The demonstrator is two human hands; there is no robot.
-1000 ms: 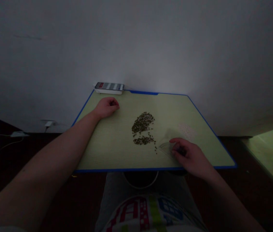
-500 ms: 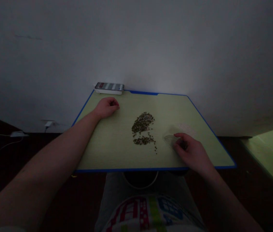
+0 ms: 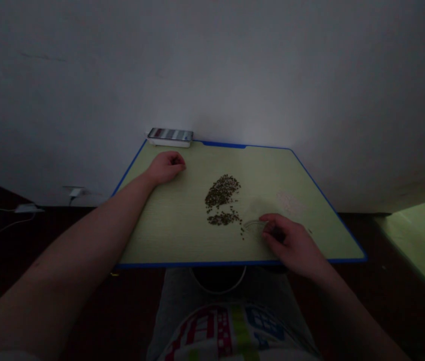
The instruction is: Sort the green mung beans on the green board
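My right hand [image 3: 287, 241] pinches a clear protractor [image 3: 252, 223] between thumb and fingers, low over the board's right half. The protractor's curved edge points left, close to a few stray dark grains. Beyond the hand lies a thin patch of white grains [image 3: 291, 202]. Two dark, bean-like heaps sit mid-board: a larger heap [image 3: 223, 190] behind and a smaller heap [image 3: 223, 218] in front. My left hand [image 3: 167, 167] rests curled on the board at the far left, apart from the heaps; nothing shows in its closed fingers.
A pale yellow-green board table [image 3: 167, 225] with blue edging stands against a grey wall. At its back left corner a phone [image 3: 170, 134] lies on a white box [image 3: 169, 143]. Under the front edge is a dark round container [image 3: 219, 281]. Cables [image 3: 28, 208] run along the floor at left.
My right hand moved the protractor back and right toward the white grains, then forward and left again. A dark speck now shows right of that hand. My left hand stayed still.
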